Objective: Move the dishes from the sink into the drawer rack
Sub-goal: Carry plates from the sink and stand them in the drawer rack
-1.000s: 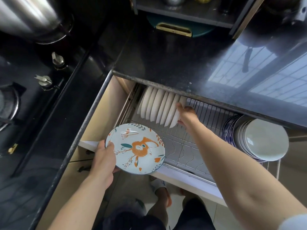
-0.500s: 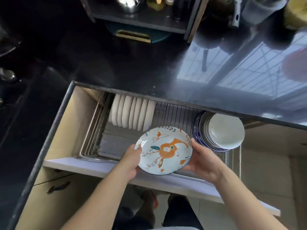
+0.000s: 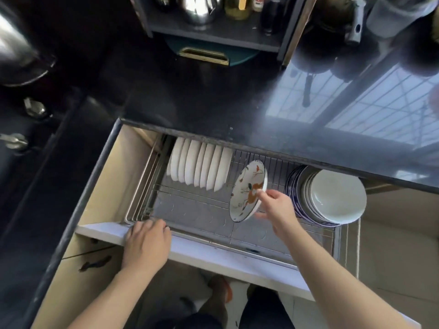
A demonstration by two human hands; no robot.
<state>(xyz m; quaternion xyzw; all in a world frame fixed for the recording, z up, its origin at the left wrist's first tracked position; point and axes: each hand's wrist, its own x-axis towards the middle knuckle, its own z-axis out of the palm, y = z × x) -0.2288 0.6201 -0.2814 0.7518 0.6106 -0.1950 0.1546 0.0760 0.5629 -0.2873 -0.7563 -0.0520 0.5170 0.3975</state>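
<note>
A painted plate (image 3: 247, 189) with an orange and teal pattern stands tilted on edge over the wire drawer rack (image 3: 194, 205). My right hand (image 3: 276, 207) pinches its rim, thumb on the painted face. The plate sits just right of a row of several white plates (image 3: 202, 168) standing upright in the rack. My left hand (image 3: 147, 245) rests on the drawer's white front edge (image 3: 213, 254), fingers curled over the rack's front rail. The sink is out of view.
A stack of bowls and blue-rimmed plates (image 3: 332, 195) leans at the rack's right end. The black countertop (image 3: 202, 103) overhangs the back of the drawer. A stove with knobs (image 3: 14, 140) lies to the left. My feet show below the drawer.
Both hands held the painted plate flat over the drawer front; now my right hand alone has tipped it on edge into the rack, and my left hand has dropped to the drawer's front edge.
</note>
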